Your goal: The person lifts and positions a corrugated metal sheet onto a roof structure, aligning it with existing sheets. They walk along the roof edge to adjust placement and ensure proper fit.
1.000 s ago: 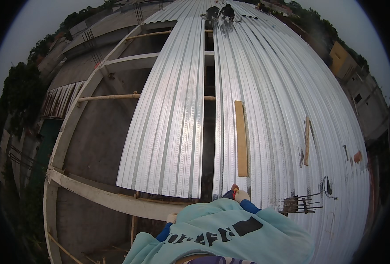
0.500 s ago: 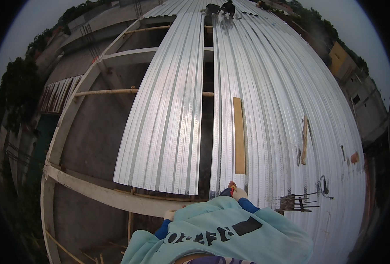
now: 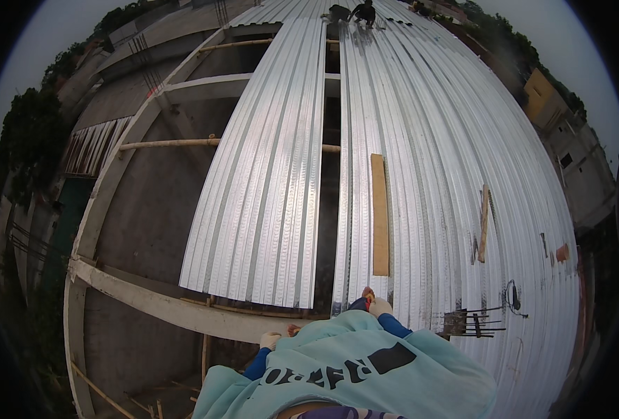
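Note:
Low in the view, my right hand [image 3: 381,307], pale and perhaps gloved, hangs beside my bare right foot [image 3: 368,292], which has a small red-orange thing by it. My left hand [image 3: 270,340] sits by the toes of my left foot [image 3: 293,330], over the concrete beam [image 3: 184,313]. The fingers of both hands are too small and hidden to read. In front of me, a loose ribbed metal sheet [image 3: 253,209] lies across the beams, a narrow dark gap separating it from the laid metal decking [image 3: 435,209]. A wooden plank [image 3: 379,216] rests on the decking.
Open bays [image 3: 149,209] drop away at left between beams and bamboo poles [image 3: 170,144]. Steel rebar ends [image 3: 474,323] and a dark cable [image 3: 513,297] are at right, near a thin wood strip [image 3: 484,223]. Two people [image 3: 363,12] crouch at the far end.
Almost nothing has moved. The toes of my left foot show a little more beside my left hand, and the view has shifted slightly.

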`<action>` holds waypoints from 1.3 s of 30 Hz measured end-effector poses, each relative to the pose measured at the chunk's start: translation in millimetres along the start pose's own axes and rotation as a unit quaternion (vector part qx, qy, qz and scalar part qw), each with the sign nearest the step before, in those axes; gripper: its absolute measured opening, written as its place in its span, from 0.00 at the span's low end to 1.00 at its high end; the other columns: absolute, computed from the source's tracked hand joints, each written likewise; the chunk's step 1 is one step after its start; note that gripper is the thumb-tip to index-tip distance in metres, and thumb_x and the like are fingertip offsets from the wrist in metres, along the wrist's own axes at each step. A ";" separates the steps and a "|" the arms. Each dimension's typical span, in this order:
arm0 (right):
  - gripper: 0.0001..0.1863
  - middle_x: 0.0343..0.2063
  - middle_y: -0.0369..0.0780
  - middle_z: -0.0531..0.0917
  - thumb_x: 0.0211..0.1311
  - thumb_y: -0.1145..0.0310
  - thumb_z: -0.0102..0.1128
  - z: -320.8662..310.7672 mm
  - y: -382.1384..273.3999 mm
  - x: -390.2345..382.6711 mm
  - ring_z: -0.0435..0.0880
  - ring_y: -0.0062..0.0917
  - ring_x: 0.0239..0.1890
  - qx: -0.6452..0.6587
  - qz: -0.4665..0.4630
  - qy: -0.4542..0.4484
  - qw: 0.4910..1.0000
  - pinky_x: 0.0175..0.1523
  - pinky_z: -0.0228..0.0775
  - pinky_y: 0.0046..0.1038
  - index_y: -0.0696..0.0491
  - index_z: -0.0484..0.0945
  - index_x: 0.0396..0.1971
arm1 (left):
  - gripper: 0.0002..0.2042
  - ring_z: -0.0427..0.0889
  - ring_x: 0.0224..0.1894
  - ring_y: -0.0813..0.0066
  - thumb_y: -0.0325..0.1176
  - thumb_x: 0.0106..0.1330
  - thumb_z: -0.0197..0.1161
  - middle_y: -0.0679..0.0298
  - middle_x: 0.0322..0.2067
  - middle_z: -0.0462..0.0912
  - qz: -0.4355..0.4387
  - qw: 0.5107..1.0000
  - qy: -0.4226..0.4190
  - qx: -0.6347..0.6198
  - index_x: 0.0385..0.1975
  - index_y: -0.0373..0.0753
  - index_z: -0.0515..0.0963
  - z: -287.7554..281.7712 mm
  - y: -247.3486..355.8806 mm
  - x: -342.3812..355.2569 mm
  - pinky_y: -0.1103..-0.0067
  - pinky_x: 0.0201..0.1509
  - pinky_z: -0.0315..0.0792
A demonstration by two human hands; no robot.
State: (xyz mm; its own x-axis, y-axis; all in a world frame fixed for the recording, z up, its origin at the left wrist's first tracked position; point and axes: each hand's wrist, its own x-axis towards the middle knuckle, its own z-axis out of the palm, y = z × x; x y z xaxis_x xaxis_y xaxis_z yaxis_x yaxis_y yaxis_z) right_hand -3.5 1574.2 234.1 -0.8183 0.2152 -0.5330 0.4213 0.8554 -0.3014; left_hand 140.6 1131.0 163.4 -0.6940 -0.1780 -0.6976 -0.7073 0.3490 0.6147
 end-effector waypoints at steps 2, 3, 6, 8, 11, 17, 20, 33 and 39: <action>0.21 0.46 0.51 0.89 0.69 0.57 0.49 0.4 0.7 1.2 0.88 0.50 0.51 -0.006 0.007 -0.003 1.000 0.59 0.79 0.49 0.51 0.89 0.44 | 0.18 0.91 0.49 0.58 0.36 0.58 0.66 0.49 0.44 0.92 0.001 1.000 -0.001 -0.006 0.44 0.34 0.90 -1.8 4.5 -1.5 0.72 0.56 0.81; 0.21 0.47 0.51 0.89 0.70 0.57 0.49 1.1 1.8 3.7 0.88 0.49 0.52 -0.015 0.016 -0.007 1.000 0.60 0.79 0.49 0.51 0.89 0.45 | 0.18 0.91 0.49 0.58 0.36 0.57 0.67 0.49 0.44 0.92 0.000 1.000 0.000 0.000 0.45 0.34 0.90 -1.2 8.1 -2.0 0.72 0.56 0.81; 0.20 0.48 0.50 0.89 0.70 0.58 0.49 1.7 4.2 3.9 0.88 0.49 0.52 -0.017 0.025 -0.015 0.999 0.60 0.79 0.48 0.51 0.88 0.47 | 0.19 0.91 0.50 0.58 0.35 0.55 0.69 0.49 0.44 0.92 -0.007 1.000 -0.001 0.013 0.45 0.34 0.90 0.5 16.2 -7.3 0.72 0.57 0.81; 0.21 0.47 0.51 0.89 0.70 0.57 0.49 3.1 4.0 3.3 0.88 0.49 0.52 -0.008 0.027 -0.009 1.000 0.60 0.78 0.49 0.51 0.89 0.46 | 0.19 0.90 0.50 0.58 0.35 0.54 0.70 0.49 0.44 0.92 -0.012 1.000 -0.003 0.016 0.45 0.34 0.90 0.1 15.4 -8.6 0.72 0.57 0.81; 0.21 0.45 0.52 0.89 0.68 0.55 0.50 8.1 7.4 6.3 0.88 0.51 0.51 0.008 0.026 0.011 1.000 0.59 0.78 0.50 0.51 0.90 0.43 | 0.18 0.90 0.51 0.58 0.36 0.55 0.69 0.50 0.44 0.92 0.031 0.999 -0.008 0.009 0.44 0.35 0.91 -3.7 4.4 -0.1 0.71 0.58 0.81; 0.22 0.46 0.53 0.89 0.65 0.55 0.53 -3.0 13.0 -4.8 0.88 0.50 0.52 0.035 0.051 0.007 0.998 0.61 0.77 0.47 0.52 0.89 0.45 | 0.17 0.90 0.50 0.57 0.39 0.57 0.67 0.51 0.43 0.92 0.034 0.998 -0.022 0.039 0.43 0.38 0.91 -1.0 -0.8 4.1 0.71 0.57 0.81; 0.23 0.46 0.55 0.89 0.63 0.55 0.54 -9.5 5.3 -17.6 0.88 0.50 0.52 0.045 0.067 0.003 0.997 0.62 0.77 0.46 0.55 0.89 0.45 | 0.17 0.91 0.50 0.57 0.39 0.57 0.66 0.50 0.43 0.92 0.049 0.997 -0.021 0.048 0.43 0.38 0.91 -5.4 -8.8 1.0 0.71 0.57 0.81; 0.26 0.47 0.57 0.87 0.66 0.52 0.54 8.2 50.0 -3.8 0.87 0.52 0.54 0.028 0.096 0.015 0.995 0.64 0.76 0.48 0.59 0.88 0.45 | 0.18 0.91 0.49 0.58 0.37 0.57 0.69 0.49 0.43 0.92 0.022 0.999 -0.017 0.037 0.44 0.36 0.91 0.4 8.4 -6.7 0.71 0.56 0.81; 0.27 0.47 0.58 0.87 0.65 0.52 0.53 11.5 56.2 -3.2 0.86 0.52 0.55 0.026 0.068 0.000 0.997 0.65 0.75 0.46 0.60 0.89 0.44 | 0.18 0.91 0.49 0.58 0.38 0.58 0.68 0.49 0.43 0.92 0.035 0.999 -0.008 0.024 0.44 0.35 0.90 -2.0 -3.3 4.1 0.70 0.56 0.81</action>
State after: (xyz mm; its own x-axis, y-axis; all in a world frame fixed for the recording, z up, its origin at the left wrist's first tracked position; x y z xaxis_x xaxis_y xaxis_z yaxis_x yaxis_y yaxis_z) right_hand 27.3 1616.2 209.8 -0.7522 0.3271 -0.5721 0.5477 0.7930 -0.2667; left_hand 139.8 1127.3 159.2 -0.7389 -0.1373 -0.6596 -0.6499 0.4036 0.6440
